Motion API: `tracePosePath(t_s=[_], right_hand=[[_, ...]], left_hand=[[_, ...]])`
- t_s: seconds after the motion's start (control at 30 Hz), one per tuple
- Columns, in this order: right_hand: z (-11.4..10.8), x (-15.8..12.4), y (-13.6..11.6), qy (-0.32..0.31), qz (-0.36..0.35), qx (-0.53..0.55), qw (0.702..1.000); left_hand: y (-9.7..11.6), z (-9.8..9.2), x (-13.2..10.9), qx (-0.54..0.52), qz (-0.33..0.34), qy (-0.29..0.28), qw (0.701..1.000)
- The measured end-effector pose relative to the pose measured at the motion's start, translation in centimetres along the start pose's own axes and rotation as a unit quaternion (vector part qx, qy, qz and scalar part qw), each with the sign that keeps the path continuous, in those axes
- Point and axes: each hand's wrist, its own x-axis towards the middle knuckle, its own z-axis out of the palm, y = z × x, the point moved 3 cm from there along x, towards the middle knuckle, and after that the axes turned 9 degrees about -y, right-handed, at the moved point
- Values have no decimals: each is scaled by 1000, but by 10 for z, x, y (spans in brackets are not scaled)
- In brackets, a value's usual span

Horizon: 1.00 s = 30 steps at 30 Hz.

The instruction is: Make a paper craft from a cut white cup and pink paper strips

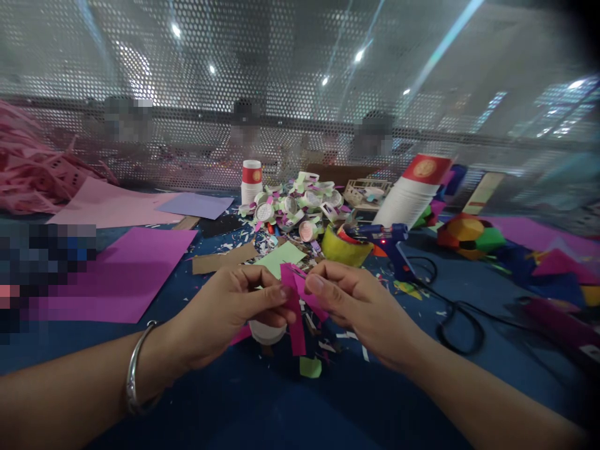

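My left hand (248, 297), wearing a silver bangle (134, 375) at the wrist, pinches a bright pink paper strip (296, 322) that hangs down from the fingers. Close beside it, my right hand (344, 294) is closed on a thin, dark metallic tool (298, 272); its tip lies against the top of the strip, and the rest is hidden by the fingers. A second pink paper piece (315, 303) shows between the hands. Below my left fingers is a round white object (268, 332), partly covered by the hand. A small green paper scrap (310, 367) lies in front.
Behind the hands are a yellow bowl (347, 248), a blue glue gun (389, 237) with a looping black cord (464, 306), and a pile of paper-trimmed round pieces (300, 203). Stacked paper cups (407, 194) lean right. A purple sheet (135, 269) lies left on the blue table (225, 406).
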Motion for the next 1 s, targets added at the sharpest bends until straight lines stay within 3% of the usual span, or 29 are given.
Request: tracePosePath(t_s=[0.33,0.83,1.0], right_hand=[[2,-3,1,-18,15,-11,1000],[1,-5,0,-1,16,-19,1000],[-3,-5,-2,-16,16,-22,999]], left_hand=[[-7,4,0,14,-31,-25,999],[-4,5,-4,57,7,-72,996],[3,7,-6,62,37,-57,996]])
